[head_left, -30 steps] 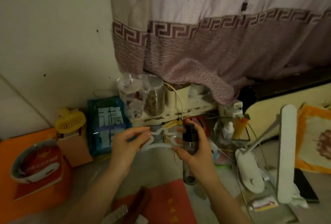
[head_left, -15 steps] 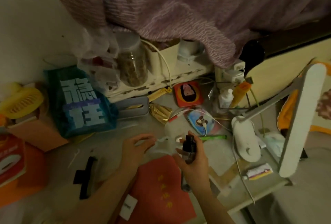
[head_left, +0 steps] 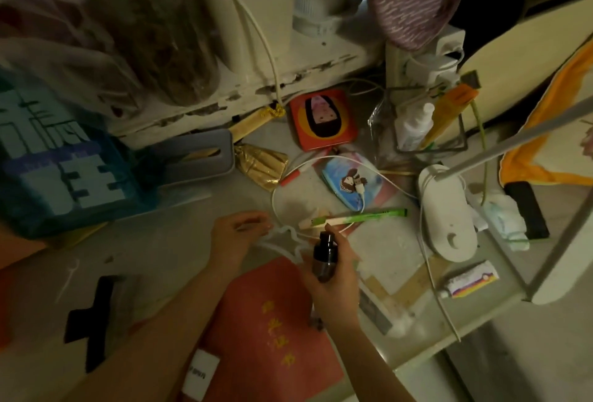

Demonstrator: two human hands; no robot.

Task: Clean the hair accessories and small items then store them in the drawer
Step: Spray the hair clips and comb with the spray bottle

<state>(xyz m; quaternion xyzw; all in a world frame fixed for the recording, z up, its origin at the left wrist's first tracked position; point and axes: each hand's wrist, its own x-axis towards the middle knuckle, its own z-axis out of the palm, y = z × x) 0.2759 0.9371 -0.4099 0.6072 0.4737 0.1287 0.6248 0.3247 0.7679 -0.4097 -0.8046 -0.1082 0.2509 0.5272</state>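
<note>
- A white wavy headband (head_left: 282, 241) is pinched at one end by the fingers of the left hand (head_left: 236, 236), low over the table (head_left: 167, 250).
- A small dark spray bottle (head_left: 324, 257) is gripped upright in the right hand (head_left: 337, 273), with the index finger laid on top of the pump head.
- The headband is seen to run from the left hand toward the lower right, its long axis slanting across the gap between the two hands and passing just beside the bottle on the bottle's left.
- The nozzle's exact facing cannot be told in the dim light; it is judged that it must be turned to the left, toward the band, before a spray would land on it.
- The right hand is the nearer one to the band's free stretch, while the left is already in contact with it.
- The cleaning step is judged to be in hand; no drawer is shown, so storing is taken as not yet done.
- A green toothbrush (head_left: 356, 218) and a white cable (head_left: 321, 177) are lying just beyond the hands, and a red booklet (head_left: 272, 321) lies beneath them.
</note>
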